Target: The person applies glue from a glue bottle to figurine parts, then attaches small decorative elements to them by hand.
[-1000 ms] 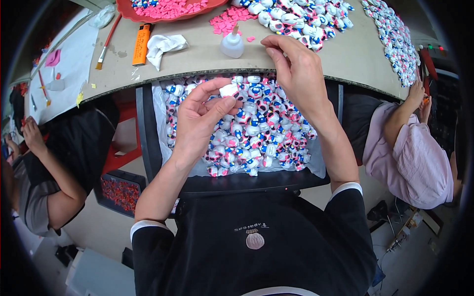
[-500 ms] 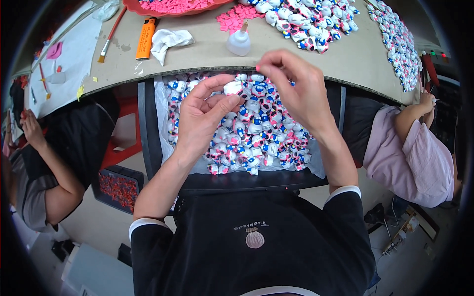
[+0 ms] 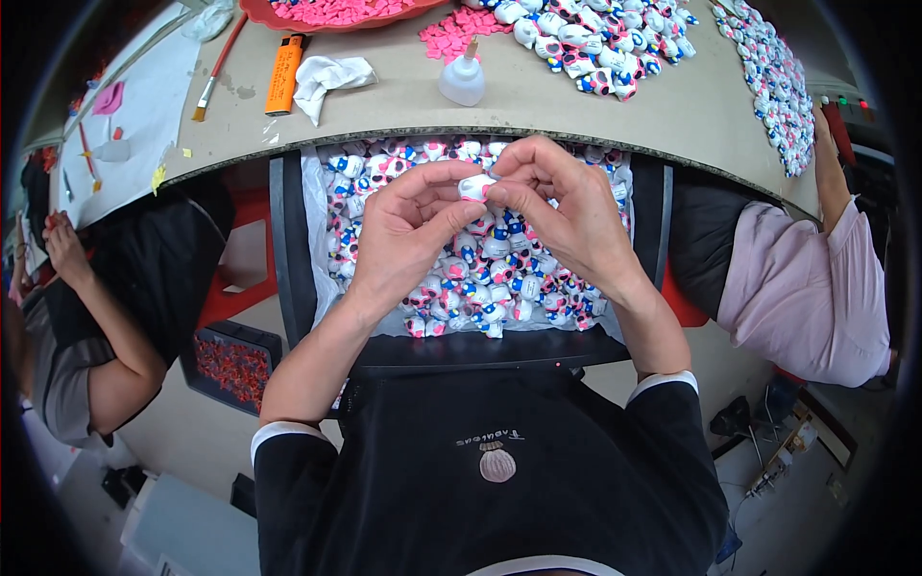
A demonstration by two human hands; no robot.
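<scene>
Over the drawer, my left hand (image 3: 408, 226) grips a small white figurine (image 3: 474, 188) between thumb and fingers. My right hand (image 3: 567, 206) is closed in a pinch at the figurine's right side, touching it. A small pink piece is in that pinch, mostly covered by the fingertips. Beneath both hands lies a heap of painted figurines (image 3: 495, 245), white with blue and pink parts, in the lined drawer (image 3: 280, 240). On the table beyond stands a squeeze bottle (image 3: 463, 83) with a thin tip, near loose pink pieces (image 3: 449, 40).
A red dish (image 3: 355, 21) of pink pieces sits at the back. An orange lighter (image 3: 284, 75), a crumpled tissue (image 3: 331, 79) and a brush (image 3: 219, 69) lie left. More figurines (image 3: 595, 43) cover the back right. Co-workers sit on both sides; a dark bin (image 3: 229, 370) stands lower left.
My right hand has come down and toward me, bringing the pink piece from near the table edge to the figurine. My left hand and the figurine have shifted slightly right. The right co-worker's arm has moved.
</scene>
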